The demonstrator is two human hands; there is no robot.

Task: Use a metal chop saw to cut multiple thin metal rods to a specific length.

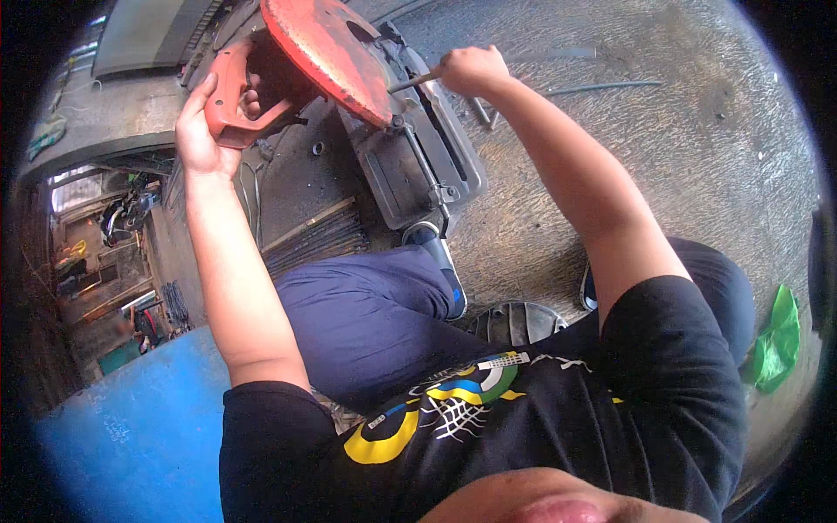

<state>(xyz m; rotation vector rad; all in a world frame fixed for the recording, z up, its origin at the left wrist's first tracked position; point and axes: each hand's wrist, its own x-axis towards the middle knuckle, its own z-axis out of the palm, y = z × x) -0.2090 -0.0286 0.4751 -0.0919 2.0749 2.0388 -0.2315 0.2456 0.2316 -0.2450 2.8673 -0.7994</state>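
Cut progress: set-up looks like a cut under way or about to start; narrow bar (pixel 414 82) reaches the cut-off saw (pixel 382 179), no sparks or finished cut visible. Bar's far end is hidden by the guard.
Left to do: this cut, by the look of it. How many pieces remain — can't tell.
Cut-off saw: upper centre of frame, on the floor (pixel 663 166). Dark grey base, dusty and scuffed; clamp screw (pixel 420 155) runs along it, crank at the near end.
Wheel guard (pixel 327 57): upper centre, big rounded orange-red shell, paint chipped and grimy around the rim. Wheel contact with bar not visible.
Dark rods (pixel 318 237): thin lengths side by side, left of centre. Stock or finished pieces — can't tell.
Saw handle (pixel 230 98): upper left, orange-red loop grip.
Left hand (pixel 199 144): upper left, wrapped around the handle; trigger state unclear.
Right hand (pixel 472 70): upper centre-right, closed fist gripping the bar.
Bar: just right of the guard, slim, dull brownish-grey, slightly tilted.
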